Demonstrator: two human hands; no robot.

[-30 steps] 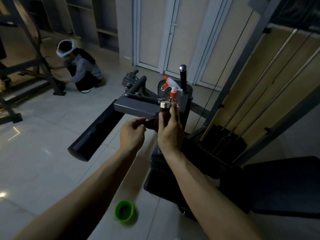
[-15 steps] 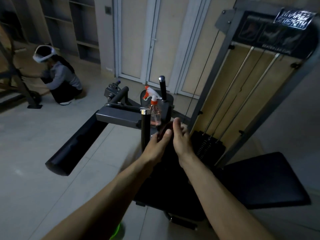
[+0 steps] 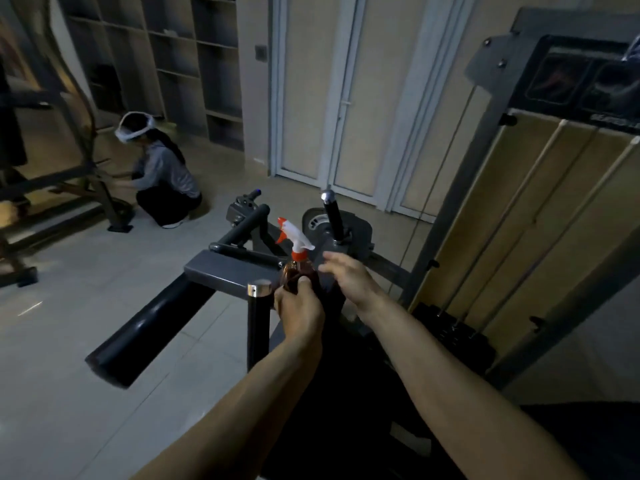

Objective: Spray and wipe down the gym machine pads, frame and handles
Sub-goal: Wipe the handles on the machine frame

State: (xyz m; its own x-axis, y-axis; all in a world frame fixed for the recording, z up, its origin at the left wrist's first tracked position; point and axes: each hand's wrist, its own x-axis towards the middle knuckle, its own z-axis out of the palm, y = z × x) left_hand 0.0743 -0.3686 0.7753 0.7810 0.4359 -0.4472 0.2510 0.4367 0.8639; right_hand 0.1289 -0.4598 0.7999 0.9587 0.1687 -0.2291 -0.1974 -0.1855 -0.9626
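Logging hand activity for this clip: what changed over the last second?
Both hands came off the chrome-capped black handle and met over a dark cloth. Now the left hand grips that cloth beside the orange-and-white trigger spray bottle; the right hand has drawn away, fingers open. The bottle stayed put.

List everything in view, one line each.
spray bottle: 1, white-orange trigger, amber body, on the machine
handles: 2, black, chrome-capped, upright, one near, one behind the bottle
roller pad: 1, black, lower left
frame: 1, grey, centre
weight stack: 1, black, right
other person: 1, grey top, crouching far left
doors: 2, beige, back wall
dark cloth: 1, apparently, between the hands
left hand: 1, grips the dark cloth by the bottle
right hand: 1, fingers relaxed, right of the bottle
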